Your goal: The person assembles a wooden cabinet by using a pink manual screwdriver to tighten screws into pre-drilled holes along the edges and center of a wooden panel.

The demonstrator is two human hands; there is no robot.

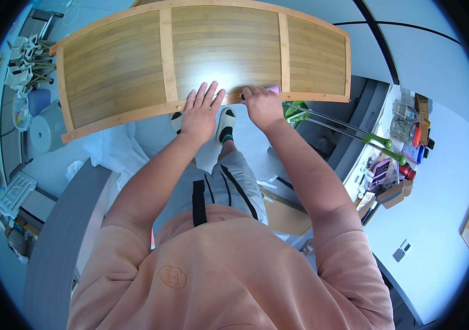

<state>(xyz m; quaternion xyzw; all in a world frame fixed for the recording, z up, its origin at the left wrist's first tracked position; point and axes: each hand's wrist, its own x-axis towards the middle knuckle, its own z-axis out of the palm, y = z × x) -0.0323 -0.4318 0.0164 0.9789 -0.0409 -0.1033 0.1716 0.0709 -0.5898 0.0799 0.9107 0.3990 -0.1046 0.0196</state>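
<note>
A long wooden panel with a pale frame and two crossbars spans the space in front of me, above my feet. My left hand rests on its near edge, fingers stretched out over the wood and slightly apart. Farther right along that same edge, my right hand is closed around a small pink object. A dark tip shows at the other side of that fist. Fingers cover most of the object, so its kind cannot be made out. Small screw heads or holes dot the panel's near rail.
Two long metal rods with green ends lie right of my right forearm. Beyond them a white counter bears jars, boxes and small items. To the left stand a round pale stool, a grey board and crumpled white plastic sheeting.
</note>
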